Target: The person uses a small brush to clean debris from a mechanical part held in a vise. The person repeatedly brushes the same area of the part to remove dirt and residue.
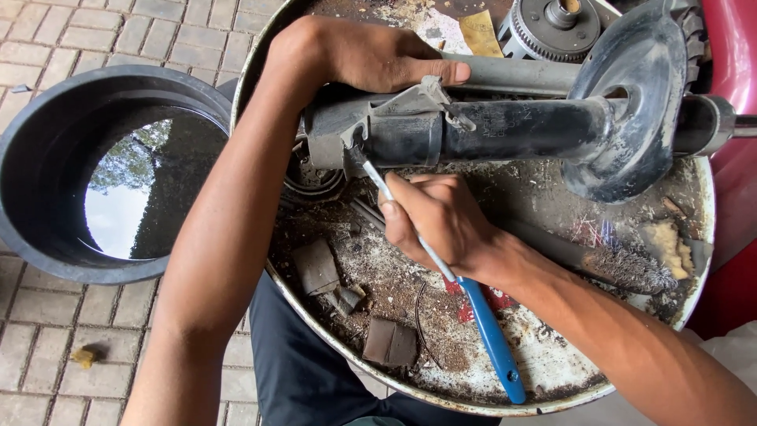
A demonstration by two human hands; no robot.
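A dark, grimy shock strut (512,130) with a round spring seat (631,102) lies across a rusty metal drum top (552,371). My left hand (363,55) grips its left end from above, thumb stretched along the tube by a grey bracket (410,102). My right hand (441,217) holds a slim brush with a white shaft and blue handle (493,339). The brush's tip touches the bracket end of the strut near its lower left.
A black tub (47,158) of dark liquid stands on the brick paving at left. On the drum lie a wire brush (623,268), small dark blocks (315,264), a toothed gear (552,28) and debris. Red bodywork (733,47) is at right.
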